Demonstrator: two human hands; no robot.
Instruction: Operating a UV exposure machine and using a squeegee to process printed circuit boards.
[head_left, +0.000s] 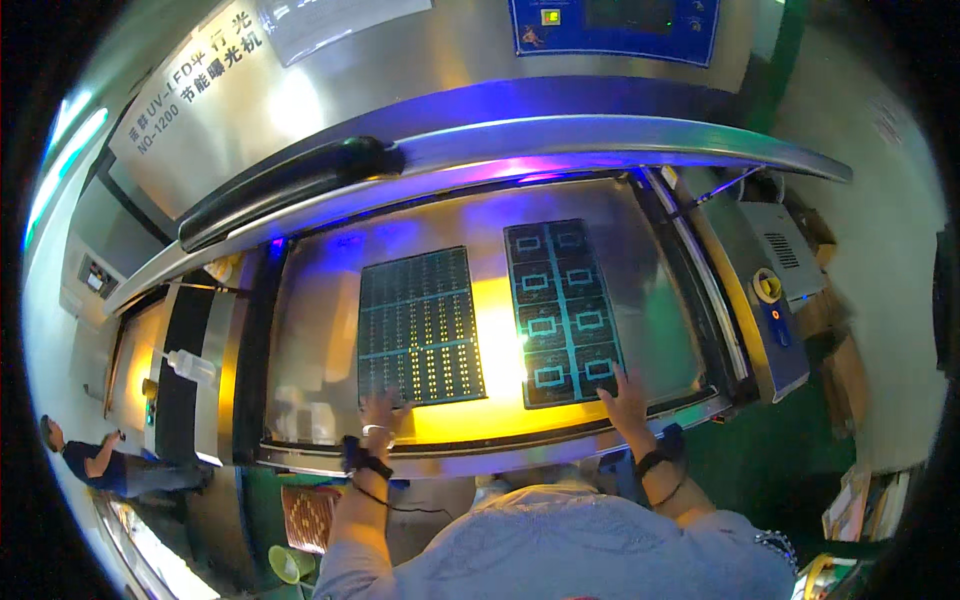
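Note:
Two dark, flat circuit-board panels lie side by side on the shiny bed (310, 330) of a metal machine. The left panel (415, 330) has rows of small dots, several of them lit yellow. On the right panel (565, 310) are pale rectangular outlines and a light centre strip. My left hand (381, 412) rests at the near left corner of the dotted panel, fingers extended. At the near right corner of the outlined panel is my right hand (625, 402), its thumb and fingers apart. Neither hand visibly grips anything.
A raised lid frame (600, 135) with a black padded handle (285, 190) spans behind the bed. A blue control panel (615, 25) sits above. On the left ledge lies a white bottle (192, 367). Another person (100, 462) stands far left.

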